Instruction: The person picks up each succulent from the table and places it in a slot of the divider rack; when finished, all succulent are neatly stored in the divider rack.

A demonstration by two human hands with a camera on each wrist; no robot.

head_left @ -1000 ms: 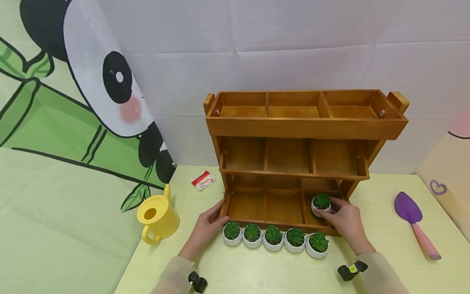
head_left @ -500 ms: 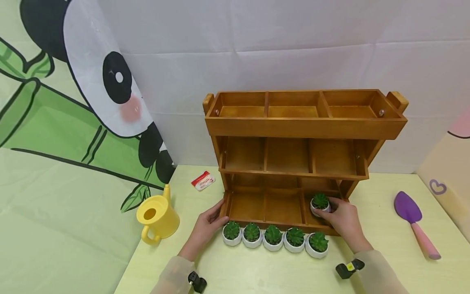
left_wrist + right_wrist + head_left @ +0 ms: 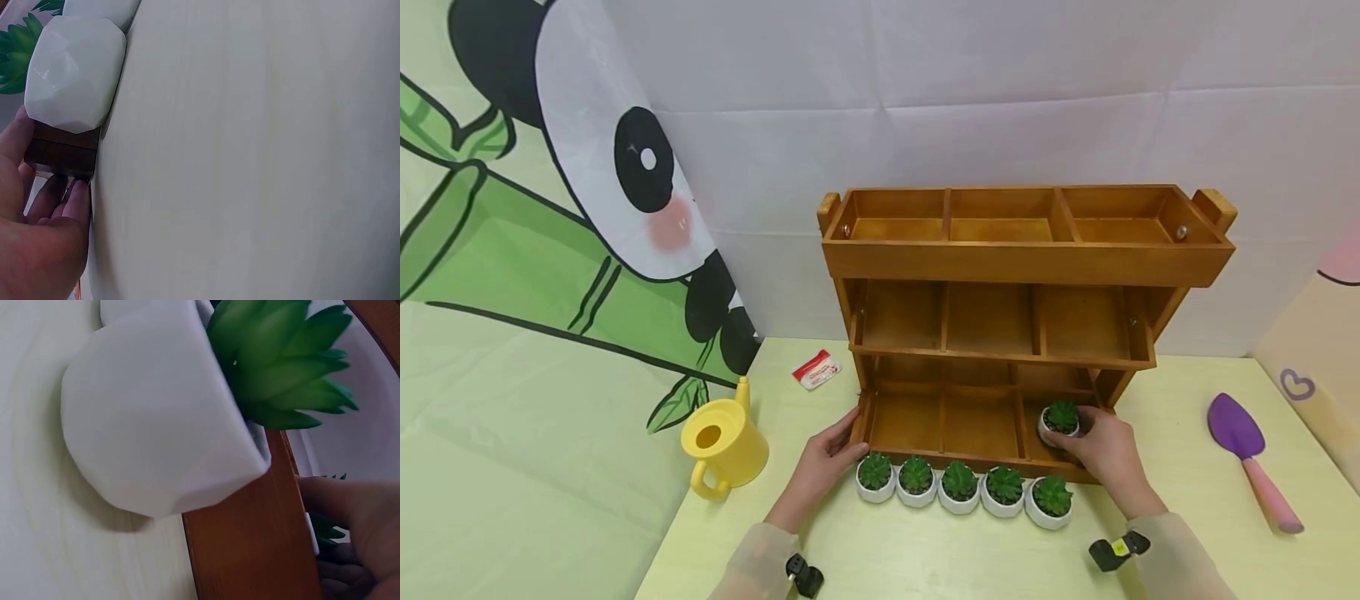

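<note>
A three-tier wooden shelf [image 3: 1028, 265], each tier split into three compartments, stands at the middle of the table. My right hand [image 3: 1111, 454] holds a small succulent in a white pot [image 3: 1060, 422] inside the right compartment of the bottom tier, thumb in front and fingers behind it. In the right wrist view the right hand [image 3: 369, 531] mostly hides that pot. My left hand [image 3: 822, 467] grips the left end of the bottom tier; the left wrist view shows its thumb and fingers around the dark wooden corner [image 3: 62, 150].
Several more potted succulents [image 3: 958, 487] stand in a row along the shelf's front edge. A yellow watering can [image 3: 730, 446] is at the left, with a red and white packet [image 3: 817, 369] behind it. A purple trowel with a pink handle [image 3: 1236, 425] lies at the right.
The succulent pot in my right hand has shifted slightly to the right within its compartment. My left hand keeps its grip on the shelf, and the row of pots stays put.
</note>
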